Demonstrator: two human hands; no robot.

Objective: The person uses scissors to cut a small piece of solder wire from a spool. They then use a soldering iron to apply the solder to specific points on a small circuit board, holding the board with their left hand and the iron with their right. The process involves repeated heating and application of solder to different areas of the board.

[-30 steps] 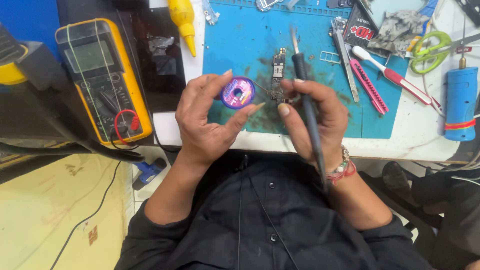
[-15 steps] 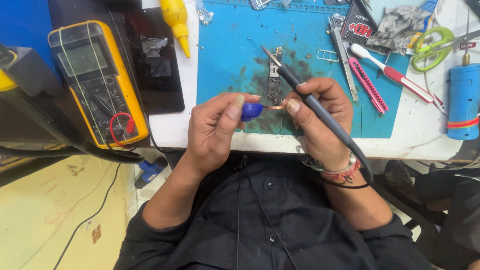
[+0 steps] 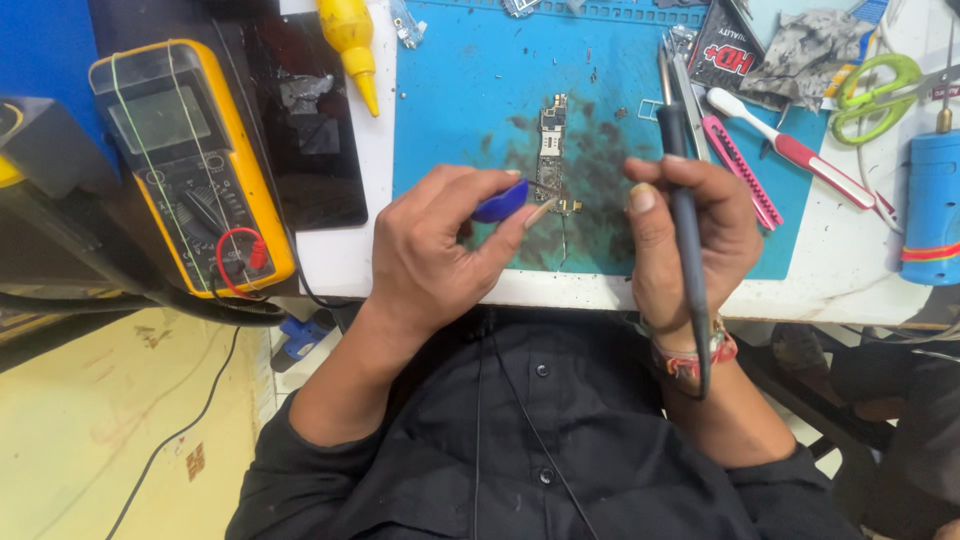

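Observation:
My left hand (image 3: 440, 255) holds a small blue spool of solder wire (image 3: 500, 203), with a thin end of wire sticking out between thumb and finger toward a narrow circuit board (image 3: 552, 150). The board lies on a blue work mat (image 3: 470, 90) stained with dark residue. My right hand (image 3: 690, 235) grips a black soldering iron (image 3: 678, 180) upright, tip pointing away from me, to the right of the board and not touching it. Its cable runs down past my wrist.
A yellow multimeter (image 3: 185, 160) and a dark phone screen (image 3: 305, 120) lie left of the mat. A yellow squeeze bottle (image 3: 352, 40) is at the top. Right of the mat are a pink-handled tool (image 3: 750, 170), a toothbrush (image 3: 790, 150), green scissors (image 3: 880, 85) and a blue cylinder (image 3: 932, 205).
My left hand has turned the spool edge-on and drawn a wire end out. My right hand has swung the iron from a slant to upright and moved right, away from the left hand.

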